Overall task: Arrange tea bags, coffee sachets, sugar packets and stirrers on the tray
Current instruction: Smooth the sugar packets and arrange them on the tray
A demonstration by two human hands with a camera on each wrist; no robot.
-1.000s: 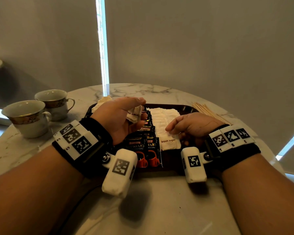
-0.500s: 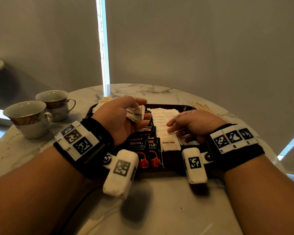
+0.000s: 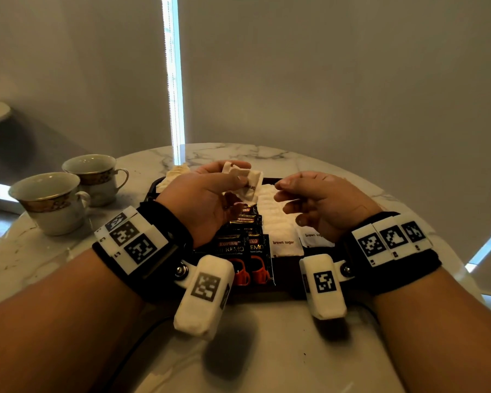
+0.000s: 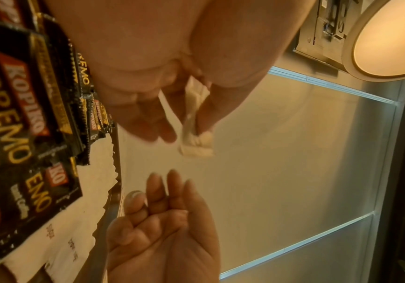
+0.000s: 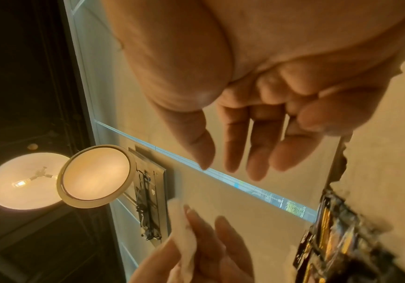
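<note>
White packets (image 3: 245, 181) are pinched in the left hand (image 3: 201, 199), now lifted higher above the tray (image 3: 153, 188) than half a second ago. Right hand (image 3: 323, 205) has risen off the sugar row (image 3: 275, 222) too, fingers loosely spread and empty, just beside the packets, not touching. Coffee sachets (image 3: 238, 245) lie below.

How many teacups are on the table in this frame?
2. Both stand left of the tray: the nearer teacup beside the left forearm, the farther teacup just behind it. None seems hidden.
</note>
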